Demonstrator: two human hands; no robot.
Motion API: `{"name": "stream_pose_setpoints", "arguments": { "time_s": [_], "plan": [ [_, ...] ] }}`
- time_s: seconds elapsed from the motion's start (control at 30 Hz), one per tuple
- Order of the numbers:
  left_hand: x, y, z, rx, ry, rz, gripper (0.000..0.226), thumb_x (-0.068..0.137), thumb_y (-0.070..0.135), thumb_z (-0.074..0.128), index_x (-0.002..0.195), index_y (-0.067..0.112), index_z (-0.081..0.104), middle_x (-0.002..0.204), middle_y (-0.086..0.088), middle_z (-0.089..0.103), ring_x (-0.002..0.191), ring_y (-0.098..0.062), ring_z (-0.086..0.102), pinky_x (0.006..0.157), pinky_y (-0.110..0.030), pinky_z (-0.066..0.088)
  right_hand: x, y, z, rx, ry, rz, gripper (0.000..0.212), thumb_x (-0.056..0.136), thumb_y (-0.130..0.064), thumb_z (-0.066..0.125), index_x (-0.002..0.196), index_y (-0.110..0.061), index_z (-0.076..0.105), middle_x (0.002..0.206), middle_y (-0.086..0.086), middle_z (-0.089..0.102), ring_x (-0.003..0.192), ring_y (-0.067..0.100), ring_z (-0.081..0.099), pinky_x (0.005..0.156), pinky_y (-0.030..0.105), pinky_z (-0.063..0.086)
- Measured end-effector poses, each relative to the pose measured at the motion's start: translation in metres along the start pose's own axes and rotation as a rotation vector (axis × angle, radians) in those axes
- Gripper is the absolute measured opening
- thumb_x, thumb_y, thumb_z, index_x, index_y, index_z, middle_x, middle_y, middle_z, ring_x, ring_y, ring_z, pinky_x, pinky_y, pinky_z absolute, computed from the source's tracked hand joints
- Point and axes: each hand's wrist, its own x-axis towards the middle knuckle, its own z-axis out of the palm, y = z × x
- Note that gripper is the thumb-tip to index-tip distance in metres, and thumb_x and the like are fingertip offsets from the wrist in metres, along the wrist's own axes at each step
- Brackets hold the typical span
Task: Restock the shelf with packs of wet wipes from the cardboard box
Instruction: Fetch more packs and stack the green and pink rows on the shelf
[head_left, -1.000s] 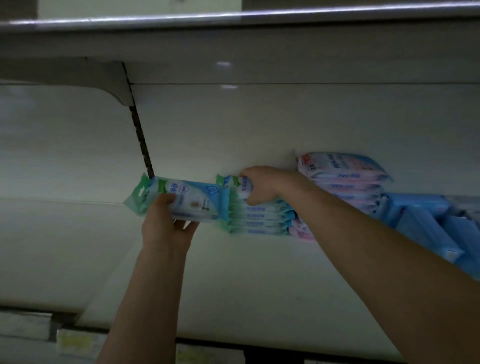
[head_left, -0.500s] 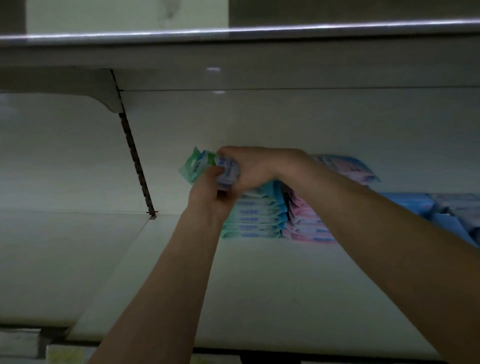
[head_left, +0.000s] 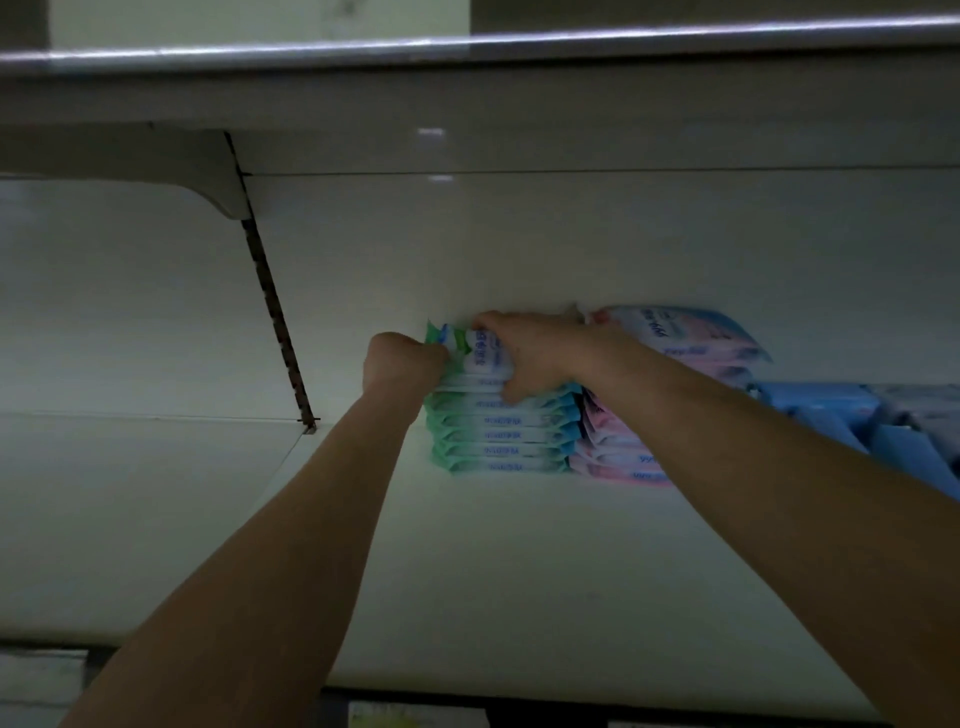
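A stack of green-and-blue wet wipe packs (head_left: 501, 436) stands at the back of the white shelf (head_left: 467, 571). On top of it lies one more green-and-blue pack (head_left: 483, 351). My left hand (head_left: 402, 364) grips the pack's left end with curled fingers. My right hand (head_left: 530, 358) lies over the pack's right part, fingers curled down over its front and onto the stack. The cardboard box is out of view.
A stack of pink wet wipe packs (head_left: 675, 358) touches the green stack on the right. Blue packs (head_left: 841, 415) lie further right. A slotted upright (head_left: 275, 322) runs down the back wall at left. Another shelf's edge (head_left: 467, 52) hangs overhead.
My left hand carried the green pack rightward from beside the stack onto its top. My right hand moved up over the pack. The camera shifted slightly.
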Motion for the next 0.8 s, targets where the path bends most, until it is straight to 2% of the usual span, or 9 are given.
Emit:
{"name": "stream_pose_setpoints", "arguments": {
  "time_s": [0.1, 0.2, 0.3, 0.4, 0.5, 0.6, 0.73, 0.8],
  "plan": [
    [0.006, -0.004, 0.002, 0.114, -0.006, 0.011, 0.019, 0.082, 0.018, 0.068, 0.072, 0.006, 0.058, 0.078, -0.014, 0.062, 0.072, -0.028, 0.06, 0.066, -0.034, 0.05, -0.002, 0.001, 0.007, -0.009, -0.003, -0.004, 0.098, 0.072, -0.031, 0.08, 0.149, -0.019, 0.02, 0.141, 0.006, 0.041, 0.123, 0.025, 0.047, 0.099, 0.039, 0.045],
    [0.008, -0.007, 0.007, 0.231, -0.019, 0.022, 0.024, 0.085, 0.027, 0.066, 0.085, 0.004, 0.062, 0.089, -0.015, 0.063, 0.089, -0.032, 0.063, 0.068, -0.031, 0.047, -0.003, 0.001, 0.011, -0.123, 0.023, -0.041, 0.083, 0.072, -0.031, 0.078, 0.142, -0.019, 0.035, 0.133, 0.004, 0.043, 0.119, 0.024, 0.048, 0.093, 0.039, 0.047],
    [0.003, -0.006, 0.01, 0.283, -0.066, 0.012, 0.053, 0.086, 0.046, 0.059, 0.111, 0.0, 0.063, 0.111, -0.017, 0.064, 0.104, -0.035, 0.06, 0.083, -0.041, 0.051, -0.004, -0.001, 0.013, -0.184, 0.018, -0.038, 0.074, 0.075, -0.027, 0.075, 0.139, -0.018, 0.039, 0.129, 0.006, 0.044, 0.116, 0.024, 0.048, 0.089, 0.038, 0.048],
    [-0.008, -0.002, 0.015, 0.155, -0.25, -0.094, 0.065, 0.088, 0.052, 0.059, 0.126, 0.0, 0.051, 0.117, -0.016, 0.059, 0.103, -0.035, 0.058, 0.075, -0.042, 0.049, -0.006, -0.003, 0.014, -0.219, 0.023, -0.03, 0.073, 0.077, -0.024, 0.074, 0.14, -0.018, 0.038, 0.13, 0.008, 0.045, 0.115, 0.026, 0.048, 0.089, 0.036, 0.048],
    [-0.01, -0.002, 0.014, 0.099, -0.349, -0.143, 0.06, 0.086, 0.051, 0.063, 0.123, 0.004, 0.054, 0.112, -0.016, 0.064, 0.097, -0.034, 0.063, 0.078, -0.045, 0.054, -0.007, -0.004, 0.013, -0.23, 0.012, -0.016, 0.074, 0.076, -0.027, 0.075, 0.139, -0.02, 0.038, 0.13, 0.008, 0.046, 0.116, 0.026, 0.048, 0.091, 0.037, 0.047],
    [-0.009, 0.0, 0.012, 0.104, -0.353, -0.131, 0.052, 0.087, 0.045, 0.065, 0.12, 0.005, 0.056, 0.105, -0.015, 0.064, 0.09, -0.032, 0.063, 0.077, -0.045, 0.054, -0.01, -0.003, 0.008, -0.255, -0.061, 0.038, 0.079, 0.075, -0.024, 0.077, 0.142, -0.019, 0.036, 0.131, 0.009, 0.045, 0.117, 0.026, 0.048, 0.09, 0.035, 0.046],
    [-0.006, 0.004, 0.013, 0.115, -0.343, -0.099, 0.044, 0.089, 0.04, 0.064, 0.116, 0.006, 0.057, 0.1, -0.013, 0.064, 0.08, -0.028, 0.062, 0.069, -0.04, 0.052, -0.01, -0.003, 0.004, -0.275, -0.05, 0.054, 0.062, 0.079, -0.01, 0.07, 0.136, -0.016, 0.043, 0.123, 0.01, 0.052, 0.103, 0.024, 0.057, 0.069, 0.027, 0.042],
    [-0.005, 0.005, 0.014, 0.122, -0.328, -0.091, 0.039, 0.089, 0.039, 0.065, 0.11, 0.007, 0.056, 0.09, -0.011, 0.062, 0.071, -0.025, 0.06, 0.06, -0.036, 0.051, -0.01, -0.004, 0.005, -0.288, -0.016, 0.048, 0.057, 0.082, -0.009, 0.066, 0.135, -0.017, 0.045, 0.12, 0.009, 0.054, 0.099, 0.023, 0.058, 0.065, 0.026, 0.039]
  ]
}}
